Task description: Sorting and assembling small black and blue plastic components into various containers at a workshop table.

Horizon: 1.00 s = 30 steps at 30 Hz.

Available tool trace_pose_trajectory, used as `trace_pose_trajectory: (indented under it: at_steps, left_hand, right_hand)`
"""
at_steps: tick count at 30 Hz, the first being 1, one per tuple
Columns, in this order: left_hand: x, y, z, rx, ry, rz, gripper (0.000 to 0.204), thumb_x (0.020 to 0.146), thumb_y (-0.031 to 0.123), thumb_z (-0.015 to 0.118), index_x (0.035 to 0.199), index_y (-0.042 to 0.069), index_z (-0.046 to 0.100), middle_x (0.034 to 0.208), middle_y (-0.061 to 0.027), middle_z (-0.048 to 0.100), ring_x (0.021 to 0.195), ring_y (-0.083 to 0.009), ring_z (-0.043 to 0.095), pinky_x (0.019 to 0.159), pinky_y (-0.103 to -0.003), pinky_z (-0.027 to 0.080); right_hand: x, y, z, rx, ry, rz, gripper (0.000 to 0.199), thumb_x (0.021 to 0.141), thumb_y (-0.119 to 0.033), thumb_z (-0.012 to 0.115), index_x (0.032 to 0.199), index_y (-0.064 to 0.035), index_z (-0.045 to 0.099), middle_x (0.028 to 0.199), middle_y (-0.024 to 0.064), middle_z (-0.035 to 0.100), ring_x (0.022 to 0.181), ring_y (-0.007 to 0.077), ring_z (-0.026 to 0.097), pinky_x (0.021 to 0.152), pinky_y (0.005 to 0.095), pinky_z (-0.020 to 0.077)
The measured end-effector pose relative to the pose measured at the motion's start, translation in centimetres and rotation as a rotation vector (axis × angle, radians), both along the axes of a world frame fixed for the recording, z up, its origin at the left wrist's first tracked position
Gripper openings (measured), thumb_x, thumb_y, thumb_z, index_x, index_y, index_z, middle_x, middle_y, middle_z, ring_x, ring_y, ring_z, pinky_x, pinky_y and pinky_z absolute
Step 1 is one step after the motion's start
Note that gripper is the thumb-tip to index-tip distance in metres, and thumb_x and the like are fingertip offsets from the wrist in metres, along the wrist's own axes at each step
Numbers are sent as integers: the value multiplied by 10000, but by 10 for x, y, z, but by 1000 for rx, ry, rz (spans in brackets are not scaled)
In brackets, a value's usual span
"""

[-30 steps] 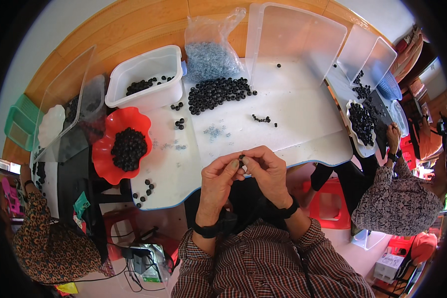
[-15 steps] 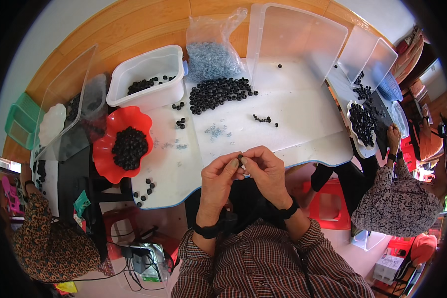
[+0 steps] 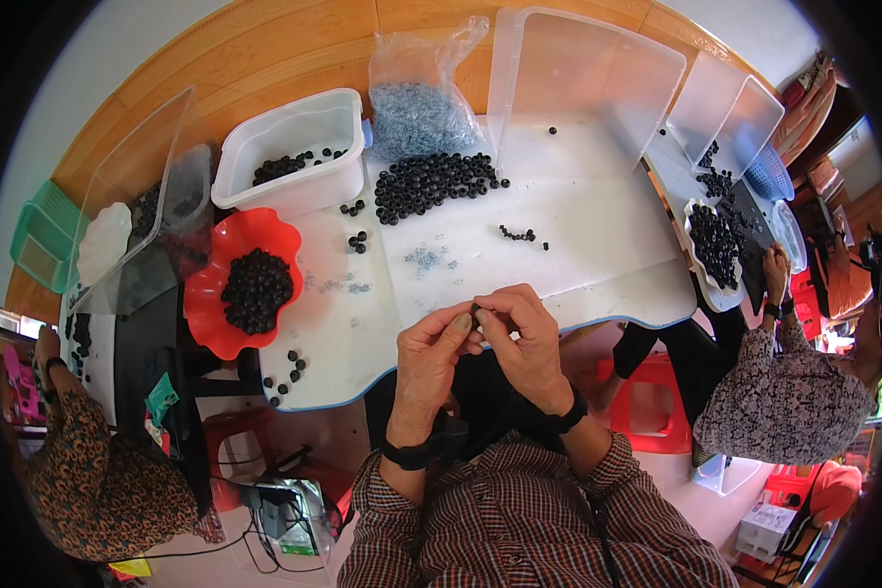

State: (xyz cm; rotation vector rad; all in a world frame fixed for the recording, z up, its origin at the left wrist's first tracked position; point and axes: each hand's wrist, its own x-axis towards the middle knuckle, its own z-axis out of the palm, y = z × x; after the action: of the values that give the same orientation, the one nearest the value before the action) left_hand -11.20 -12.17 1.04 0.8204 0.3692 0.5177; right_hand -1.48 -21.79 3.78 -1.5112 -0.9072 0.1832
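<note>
Just past the table's front edge, my left hand (image 3: 430,361) and my right hand (image 3: 525,338) meet fingertip to fingertip. Both are closed in a pinch around one small black round piece (image 3: 475,311), mostly covered by the fingers. Ahead on the white table lies a dense patch of the same black round pieces (image 3: 431,188). Small clear bits (image 3: 424,259) are scattered nearer to me. A short row of tiny black parts (image 3: 516,234) lies to their right. More black pieces fill the middle of a red scalloped bowl (image 3: 201,284) at the left.
A white tub (image 3: 338,186) with black pieces stands at the back left, beside a plastic bag of clear bits (image 3: 421,118). An upright translucent bin (image 3: 588,78) stands behind. People work at both sides; one patterned sleeve (image 3: 108,480) shows left, a patterned top (image 3: 784,402) right.
My fingers have shifted slightly around the black piece, and the pale spot seen between them before is now hidden. At far left, the other person's arm has moved a little.
</note>
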Motion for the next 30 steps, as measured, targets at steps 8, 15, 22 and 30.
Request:
trace_pose_trajectory:
  at_steps: [8, 15, 22, 30]
  left_hand:
    - [0, 4, 1, -137, -47, -24, 228, 970, 102, 556, 1136, -29, 638, 869, -75, 655, 742, -130, 605, 681, -246, 515]
    - [-1, 5, 1, -212, -118, -28, 231, 973, 117, 555, 1136, -31, 626, 874, -74, 645, 748, -124, 602, 677, -238, 514]
    - [0, 4, 3, -253, -107, -14, 225, 966, 120, 568, 1120, -35, 624, 859, -64, 646, 748, -117, 599, 685, -236, 516]
    - [1, 2, -2, -258, -105, 8, 212, 960, 129, 581, 1106, -16, 635, 831, -51, 637, 720, -114, 584, 657, -240, 494]
  right_hand:
    - [3, -4, -6, 8, -15, -5, 94, 880, 36, 614, 970, 9, 602, 941, 107, 599, 721, 136, 643, 591, 236, 518]
    - [4, -7, 12, -19, -20, 57, 134, 859, 57, 627, 986, 15, 630, 947, 97, 617, 758, 134, 648, 638, 240, 534]
    - [0, -7, 10, -21, 105, 36, 175, 852, 47, 652, 1021, 8, 630, 911, 86, 670, 798, 123, 668, 664, 229, 537]
    - [-1, -4, 10, -16, 111, 63, 178, 852, 59, 651, 1022, 21, 612, 882, 79, 679, 779, 117, 676, 654, 226, 541]
